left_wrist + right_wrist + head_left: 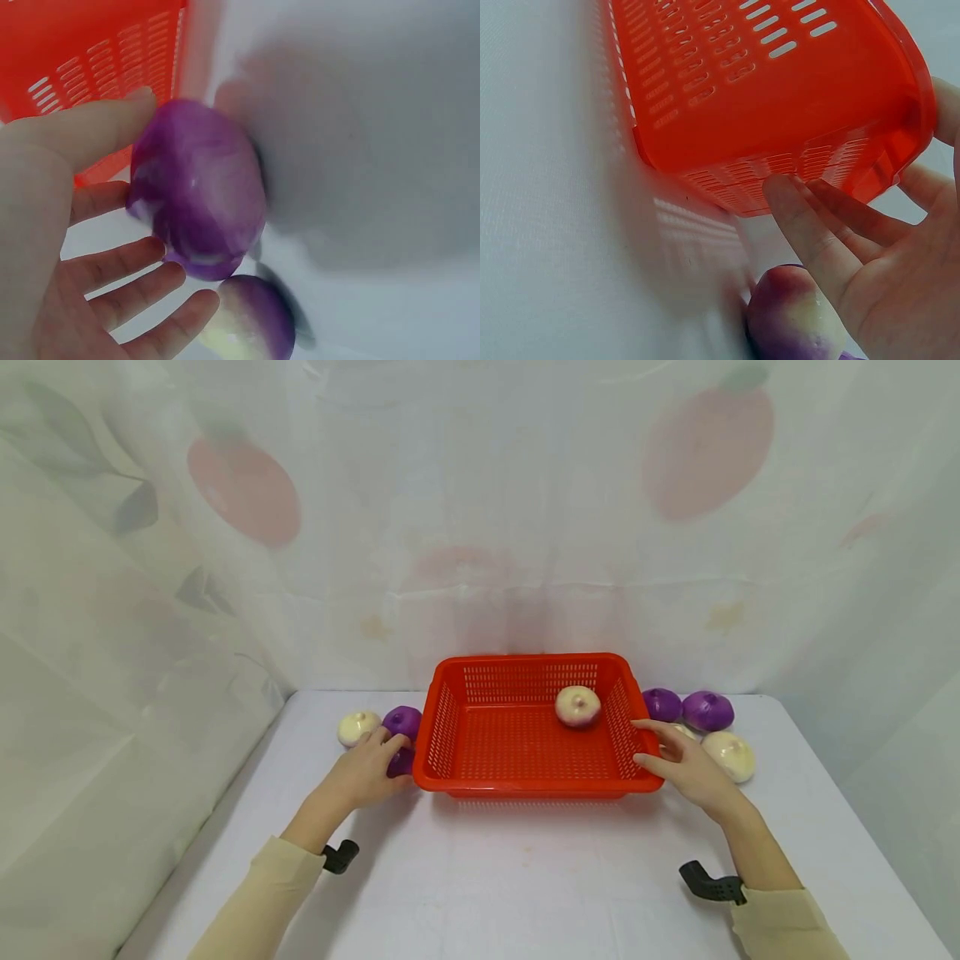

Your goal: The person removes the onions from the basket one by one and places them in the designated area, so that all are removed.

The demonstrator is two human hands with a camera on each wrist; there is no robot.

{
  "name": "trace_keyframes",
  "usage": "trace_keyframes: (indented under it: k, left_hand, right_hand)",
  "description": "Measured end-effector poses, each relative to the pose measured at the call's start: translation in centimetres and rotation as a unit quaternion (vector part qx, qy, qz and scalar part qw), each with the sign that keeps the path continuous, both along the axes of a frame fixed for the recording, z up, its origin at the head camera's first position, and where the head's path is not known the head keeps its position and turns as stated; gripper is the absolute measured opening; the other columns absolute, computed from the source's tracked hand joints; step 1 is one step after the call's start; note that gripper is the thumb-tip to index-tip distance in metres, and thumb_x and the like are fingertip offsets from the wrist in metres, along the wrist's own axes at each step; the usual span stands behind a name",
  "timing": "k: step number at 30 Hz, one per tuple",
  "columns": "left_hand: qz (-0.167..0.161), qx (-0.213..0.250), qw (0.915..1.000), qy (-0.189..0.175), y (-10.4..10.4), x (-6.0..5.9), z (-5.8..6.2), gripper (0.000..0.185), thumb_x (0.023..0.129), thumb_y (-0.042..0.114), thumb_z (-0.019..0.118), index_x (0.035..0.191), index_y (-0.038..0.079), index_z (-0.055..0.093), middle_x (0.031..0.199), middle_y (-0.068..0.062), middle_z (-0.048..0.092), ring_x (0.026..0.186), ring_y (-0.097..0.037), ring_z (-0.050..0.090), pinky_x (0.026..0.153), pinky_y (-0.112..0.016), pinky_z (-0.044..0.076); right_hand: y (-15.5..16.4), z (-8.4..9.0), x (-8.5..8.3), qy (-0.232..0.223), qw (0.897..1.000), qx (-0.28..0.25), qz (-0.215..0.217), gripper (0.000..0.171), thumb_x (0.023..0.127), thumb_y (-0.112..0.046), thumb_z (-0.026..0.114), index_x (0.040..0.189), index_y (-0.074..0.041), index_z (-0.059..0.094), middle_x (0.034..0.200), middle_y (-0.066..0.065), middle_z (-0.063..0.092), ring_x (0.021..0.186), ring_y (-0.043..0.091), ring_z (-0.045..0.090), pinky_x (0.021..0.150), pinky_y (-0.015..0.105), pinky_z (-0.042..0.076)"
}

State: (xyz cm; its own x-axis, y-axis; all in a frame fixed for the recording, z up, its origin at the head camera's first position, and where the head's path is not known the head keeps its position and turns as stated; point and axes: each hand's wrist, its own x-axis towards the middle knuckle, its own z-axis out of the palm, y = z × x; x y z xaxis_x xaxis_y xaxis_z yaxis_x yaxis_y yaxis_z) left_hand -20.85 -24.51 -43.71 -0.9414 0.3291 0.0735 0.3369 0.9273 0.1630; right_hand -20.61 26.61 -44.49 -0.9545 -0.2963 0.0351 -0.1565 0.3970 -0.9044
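Note:
A red plastic basket (536,787) stands in the middle of the table with one cream-and-purple turnip (577,707) inside, near its right end. At the basket's left side, my left hand (367,774) holds a purple turnip (199,187) between thumb and fingers, low over the table. Another turnip (251,319), half cream and half purple, lies close to those fingertips. My right hand (693,772) grips the basket's right end at the rim, its other fingers against the outer wall in the right wrist view. Below that hand sits a further turnip (793,315).
Beyond my left hand lie a cream turnip (358,727) and a purple turnip (402,720). To the basket's right several turnips (729,757) are grouped. A printed curtain (510,527) hangs behind the white table (525,877).

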Motion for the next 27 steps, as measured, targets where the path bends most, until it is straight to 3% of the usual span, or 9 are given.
trace_keyframes:
  k: [6,12,18,27]
  left_hand:
    - [0.005,0.008,0.9999,-0.008,-0.3,0.0,1.8,0.045,0.089,0.033,0.077,0.125,0.012,0.061,0.12,-0.016,0.055,0.107,-0.038,0.055,0.075,-0.06,0.056]
    - [-0.009,0.017,0.999,0.04,-0.2,0.0,3.8,0.033,0.091,0.026,0.075,0.117,0.01,0.063,0.107,-0.01,0.057,0.097,-0.03,0.056,0.072,-0.05,0.055]
    - [-0.023,0.026,0.9966,0.075,0.6,0.0,5.8,0.02,0.091,0.021,0.072,0.105,0.01,0.065,0.101,-0.007,0.06,0.095,-0.03,0.059,0.073,-0.05,0.056]
    - [-0.049,0.027,0.992,0.113,3.3,-0.4,8.3,0.017,0.091,0.019,0.07,0.104,0.009,0.067,0.099,-0.007,0.063,0.092,-0.027,0.06,0.076,-0.046,0.057]
  right_hand:
    - [0.0,0.0,0.1,-0.002,1.0,-0.001,-0.001,0.06,0.1,-0.03,0.066,0.151,-0.01,0.044,0.157,0.023,0.035,0.139,0.05,0.038,0.106,0.064,0.04]
    - [-0.1,0.1,0.1,0.0,1.0,-0.001,0.0,0.06,0.1,-0.031,0.066,0.152,-0.01,0.043,0.157,0.022,0.035,0.139,0.05,0.038,0.107,0.064,0.038]
    - [-0.1,0.2,0.1,-0.001,1.0,-0.001,0.002,0.06,0.101,-0.031,0.065,0.152,-0.01,0.043,0.157,0.023,0.034,0.139,0.05,0.038,0.107,0.064,0.038]
    - [-0.1,0.2,0.1,0.0,1.0,0.002,0.002,0.06,0.101,-0.031,0.065,0.152,-0.011,0.043,0.157,0.023,0.035,0.139,0.05,0.039,0.107,0.063,0.04]
